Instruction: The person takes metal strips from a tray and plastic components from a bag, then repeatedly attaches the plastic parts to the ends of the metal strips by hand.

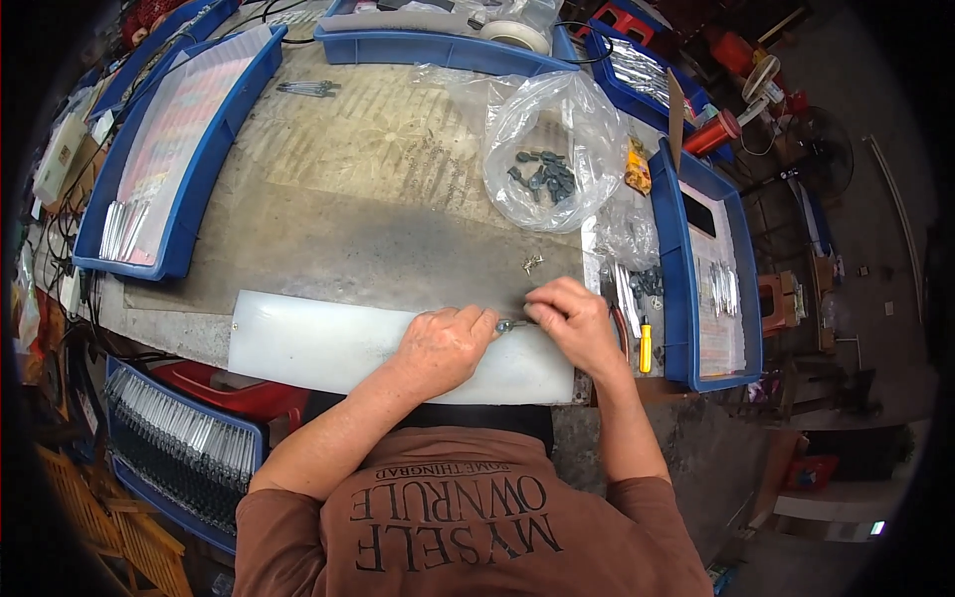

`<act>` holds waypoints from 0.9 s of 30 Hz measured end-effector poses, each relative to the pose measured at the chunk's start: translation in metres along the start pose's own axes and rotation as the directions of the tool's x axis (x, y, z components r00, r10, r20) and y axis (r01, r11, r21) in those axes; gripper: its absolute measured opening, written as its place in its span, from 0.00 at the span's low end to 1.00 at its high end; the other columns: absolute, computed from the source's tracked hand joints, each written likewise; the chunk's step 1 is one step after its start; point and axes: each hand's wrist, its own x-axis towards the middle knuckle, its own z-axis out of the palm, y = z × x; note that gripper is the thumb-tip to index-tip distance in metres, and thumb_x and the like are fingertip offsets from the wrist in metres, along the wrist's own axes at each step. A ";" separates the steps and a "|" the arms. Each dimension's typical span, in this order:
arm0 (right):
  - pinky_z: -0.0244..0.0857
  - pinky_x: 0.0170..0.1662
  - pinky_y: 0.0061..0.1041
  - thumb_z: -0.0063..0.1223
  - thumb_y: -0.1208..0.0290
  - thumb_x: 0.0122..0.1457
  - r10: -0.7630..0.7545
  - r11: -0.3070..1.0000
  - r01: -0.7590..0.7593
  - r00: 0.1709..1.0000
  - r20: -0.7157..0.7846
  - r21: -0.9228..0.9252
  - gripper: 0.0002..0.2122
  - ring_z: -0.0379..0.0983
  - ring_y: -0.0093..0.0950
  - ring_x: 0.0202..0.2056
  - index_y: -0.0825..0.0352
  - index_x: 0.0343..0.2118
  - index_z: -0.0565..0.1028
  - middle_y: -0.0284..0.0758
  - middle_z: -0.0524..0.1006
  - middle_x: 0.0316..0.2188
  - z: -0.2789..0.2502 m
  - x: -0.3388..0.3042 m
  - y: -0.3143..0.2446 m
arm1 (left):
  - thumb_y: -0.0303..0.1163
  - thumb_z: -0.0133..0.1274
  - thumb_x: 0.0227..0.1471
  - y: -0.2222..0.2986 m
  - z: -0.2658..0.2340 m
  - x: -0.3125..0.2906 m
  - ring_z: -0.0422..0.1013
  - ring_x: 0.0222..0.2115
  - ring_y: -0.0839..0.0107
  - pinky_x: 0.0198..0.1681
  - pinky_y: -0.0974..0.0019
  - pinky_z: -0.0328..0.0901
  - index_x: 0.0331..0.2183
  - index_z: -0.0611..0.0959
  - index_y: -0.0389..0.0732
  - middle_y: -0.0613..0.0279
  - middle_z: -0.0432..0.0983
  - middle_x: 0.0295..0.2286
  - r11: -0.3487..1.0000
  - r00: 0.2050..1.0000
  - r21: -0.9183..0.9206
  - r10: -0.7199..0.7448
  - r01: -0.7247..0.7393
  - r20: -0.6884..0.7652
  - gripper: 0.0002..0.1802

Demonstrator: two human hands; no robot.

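My left hand (443, 346) is closed around a small metal part with a grey end (505, 325), most of it hidden inside the fist. Close by on the right, my right hand (569, 316) pinches at the tip of that part; whatever its fingers hold is too small to make out. Both hands rest over a whitish plastic sheet (308, 336) along the table's near edge. Just beyond the right hand lies a little heap of tiny brass-coloured pieces (533, 264). A clear plastic bag (505, 194) farther back contains several dark grey pieces (542, 177).
Blue trays (191, 214) with slim silvery strips flank the table; the right tray (679, 298) also holds a phone (698, 212). A yellow screwdriver (646, 348) and red-handled pliers (619, 328) lie right of my hands. Below left sits a tray of finished-looking rods (184, 428).
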 end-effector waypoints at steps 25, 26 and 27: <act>0.65 0.31 0.36 0.50 0.78 0.44 0.037 0.821 -0.106 0.990 -0.133 -0.561 0.03 0.69 0.42 0.26 0.71 0.20 0.70 0.44 0.70 0.20 0.015 0.036 0.040 | 0.31 0.52 0.42 -0.001 0.000 0.001 0.68 0.16 0.65 0.17 0.65 0.63 0.25 0.72 0.38 0.61 0.65 0.16 1.000 1.000 -0.016 -0.004 0.004 -0.007 0.08; 0.65 0.31 0.36 0.49 0.79 0.44 0.051 0.805 -0.113 0.991 -0.122 -0.583 0.02 0.69 0.42 0.26 0.72 0.20 0.70 0.45 0.70 0.21 0.015 0.036 0.040 | 0.31 0.52 0.42 -0.001 0.001 0.000 0.68 0.16 0.65 0.17 0.65 0.64 0.25 0.72 0.38 0.61 0.65 0.16 1.000 1.000 -0.024 -0.005 0.005 -0.009 0.08; 0.65 0.31 0.36 0.49 0.79 0.44 0.050 0.805 -0.112 0.991 -0.121 -0.583 0.02 0.69 0.42 0.26 0.72 0.20 0.70 0.45 0.70 0.21 0.016 0.037 0.039 | 0.31 0.52 0.42 -0.001 0.001 0.000 0.68 0.16 0.65 0.17 0.65 0.64 0.25 0.72 0.39 0.61 0.65 0.16 0.999 1.000 -0.032 -0.006 0.005 -0.011 0.08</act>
